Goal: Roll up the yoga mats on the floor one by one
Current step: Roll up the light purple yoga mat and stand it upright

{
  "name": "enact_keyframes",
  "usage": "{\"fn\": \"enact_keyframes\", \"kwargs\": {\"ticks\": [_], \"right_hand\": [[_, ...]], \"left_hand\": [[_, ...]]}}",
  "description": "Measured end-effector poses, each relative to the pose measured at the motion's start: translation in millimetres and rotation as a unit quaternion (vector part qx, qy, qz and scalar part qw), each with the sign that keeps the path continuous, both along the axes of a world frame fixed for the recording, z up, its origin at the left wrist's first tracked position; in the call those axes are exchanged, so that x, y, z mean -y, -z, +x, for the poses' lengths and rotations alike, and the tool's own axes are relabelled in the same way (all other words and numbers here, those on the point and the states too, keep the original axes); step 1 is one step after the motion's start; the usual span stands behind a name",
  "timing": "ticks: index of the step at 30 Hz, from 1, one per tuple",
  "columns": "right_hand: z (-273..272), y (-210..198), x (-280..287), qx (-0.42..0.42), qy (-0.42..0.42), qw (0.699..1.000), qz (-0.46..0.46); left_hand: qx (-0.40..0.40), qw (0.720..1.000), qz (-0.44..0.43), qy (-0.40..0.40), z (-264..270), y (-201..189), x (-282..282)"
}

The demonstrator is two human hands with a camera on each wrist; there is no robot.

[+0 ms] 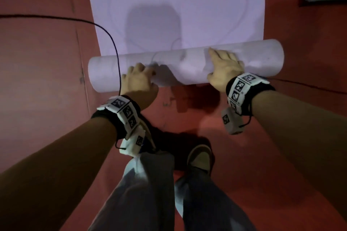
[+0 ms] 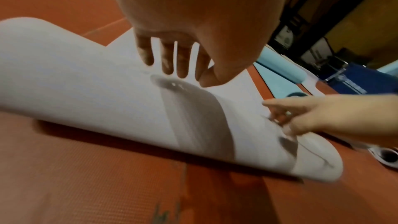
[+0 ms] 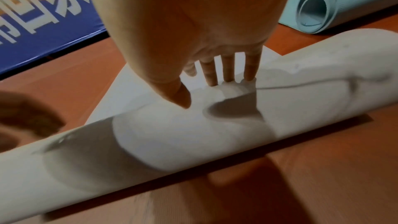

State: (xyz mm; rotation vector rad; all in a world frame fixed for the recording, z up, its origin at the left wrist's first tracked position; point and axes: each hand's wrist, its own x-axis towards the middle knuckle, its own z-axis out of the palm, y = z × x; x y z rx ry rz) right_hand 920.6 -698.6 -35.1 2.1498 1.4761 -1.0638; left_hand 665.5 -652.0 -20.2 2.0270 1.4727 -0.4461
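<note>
blue banner (image 3: 49,28) | large white characters, cropped, unreadable

Both arms reach forward and down. Left hand (image 1: 138,80) palm-down, fingers (image 2: 165,57) spread, nearly straight. Right hand (image 1: 224,67) likewise flat, fingers (image 3: 228,69) extended, thumb angled out.

A thin black cable (image 1: 105,26) is seen trailing across the red floor (image 1: 43,58), a blue banner (image 3: 43,28) with pale lettering lies beyond it, and a grey shoe (image 1: 200,157) is planted below.
</note>
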Motion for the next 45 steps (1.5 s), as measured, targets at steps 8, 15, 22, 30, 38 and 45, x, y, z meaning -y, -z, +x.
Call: {"fn": "enact_keyframes", "kwargs": {"ticks": [8,15,22,30,38,45], "right_hand": [[-1.7,-2.8,131.9,-0.033,-0.028,0.998,-0.036],[-16.9,-3.4,166.9,-0.04,0.012,0.993,0.115],[-44.7,-2.1,233.4,-0.012,0.043,0.993,-0.113],[-74.0,5.5,328.0,0.058,0.012,0.997,-0.042],[-75.0,11.1,405.6,-0.013,-0.018,0.999,-0.049],[-82.8,33.5,448.7,-0.012,-0.033,0.999,0.006]], "left_hand": [[-0.116,0.988,-0.09,0.044,13.1,19.2,59.2],[-0.145,0.977,-0.105,0.115,-19.5,13.8,141.5],[-0.073,0.976,-0.129,0.161,-52.0,19.2,211.0],[-0.039,0.974,-0.217,0.053,-77.4,20.6,272.1],[-0.112,0.98,-0.163,0.036,-84.0,22.6,369.5],[-0.139,0.98,-0.137,0.049,-87.3,46.0,412.1]]}}
